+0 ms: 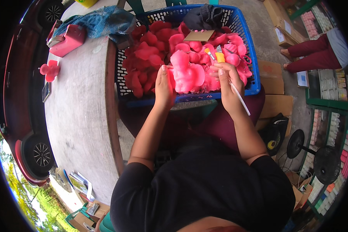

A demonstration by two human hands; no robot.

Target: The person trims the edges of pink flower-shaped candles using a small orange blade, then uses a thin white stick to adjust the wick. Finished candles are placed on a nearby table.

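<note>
My left hand [164,87] holds a glossy pink moulded figurine [185,73] upright over the basket, its thumb along the near side. My right hand [230,83] pinches a slim paintbrush [241,101] just right of the figurine. The white handle slants down toward me; the fingers cover its middle, and the yellowish bristles appear beyond them. By those fingertips is a yellow-handled tool [220,57] with a short metal blade. Below both hands, a blue slatted plastic basket [255,87] is heaped with similar pink moulded pieces [147,50].
A piece of cardboard [199,35] and a dark cloth [205,16] lie on the heap. On the left, a pale table [79,100] bears a pink tape dispenser [69,40], a blue cloth [100,21], another pink piece [49,70] and a phone [46,92]. Another person [317,54] stands right, near shelves.
</note>
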